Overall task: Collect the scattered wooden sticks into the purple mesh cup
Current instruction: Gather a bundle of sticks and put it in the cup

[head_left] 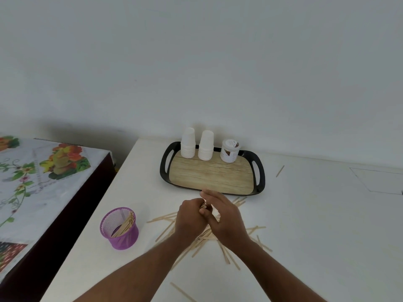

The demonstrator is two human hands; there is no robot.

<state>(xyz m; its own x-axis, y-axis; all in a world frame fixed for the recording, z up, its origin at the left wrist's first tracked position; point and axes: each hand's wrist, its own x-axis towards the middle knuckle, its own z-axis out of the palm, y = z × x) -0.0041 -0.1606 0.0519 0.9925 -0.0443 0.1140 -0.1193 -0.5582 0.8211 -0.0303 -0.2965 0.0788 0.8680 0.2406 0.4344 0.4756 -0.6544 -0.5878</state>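
Many sticks (218, 237) lie scattered on the table (305, 214) under the hands — most of the job is left. Some stand in the cup (119, 228), left of the pile. Left hand (190, 216) seems curled round a small bundle; right hand (224, 216) fingers loosely apart — cups (188, 143) and a jar (230, 151) sit on the tray (214, 172).

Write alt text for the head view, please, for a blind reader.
Both hands, left hand and right hand, bunch wooden sticks above a scattered pile on a white table. A purple mesh cup holding sticks stands left.
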